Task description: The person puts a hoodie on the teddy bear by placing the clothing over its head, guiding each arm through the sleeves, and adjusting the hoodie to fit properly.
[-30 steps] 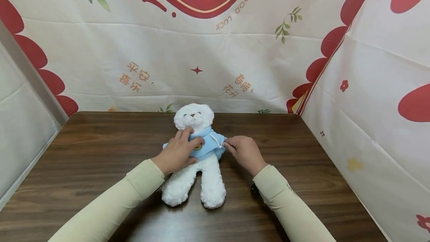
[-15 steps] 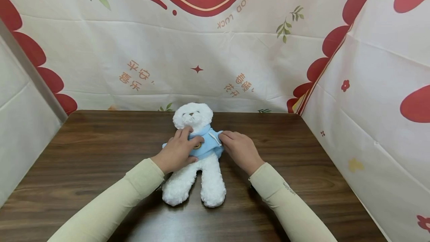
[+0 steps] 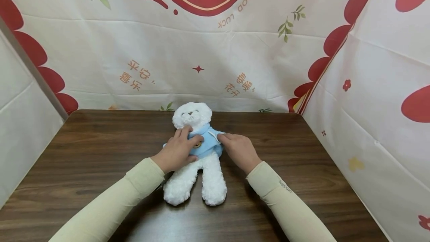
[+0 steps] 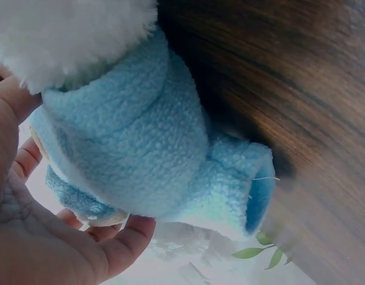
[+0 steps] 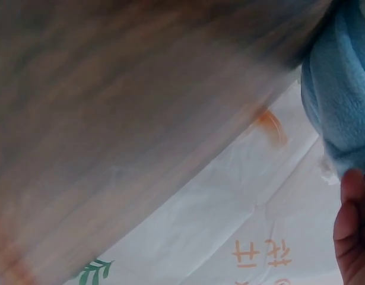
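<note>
A white plush bear (image 3: pixel 215 184) lies on its back, head toward the far table edge. It wears a light blue hoodie (image 3: pixel 209 148) with a white drawstring and a round brown patch, partly covered by fingers. Across the bear's chest, my left hand (image 3: pixel 175 153) grips the torso with thumb and fingers spread around it. My right hand (image 3: pixel 240 151) pinches the hoodie's sleeve end on the right side. In the left wrist view an open, hollow-looking sleeve (image 4: pixel 232 184) sticks out from the blue body. Blue fabric (image 5: pixel 345 95) meets my right fingertips in the right wrist view.
The dark wood-grain table (image 3: pixel 100 152) extends on both sides of the bear. A white printed cloth (image 3: pixel 168 47) hangs behind the far edge, and similar cloth panels (image 3: pixel 376 104) stand along the sides.
My right hand has shifted slightly left, closer to the bear's body, with its fingers on the sleeve. The left hand and the bear stay nearly where they were.
</note>
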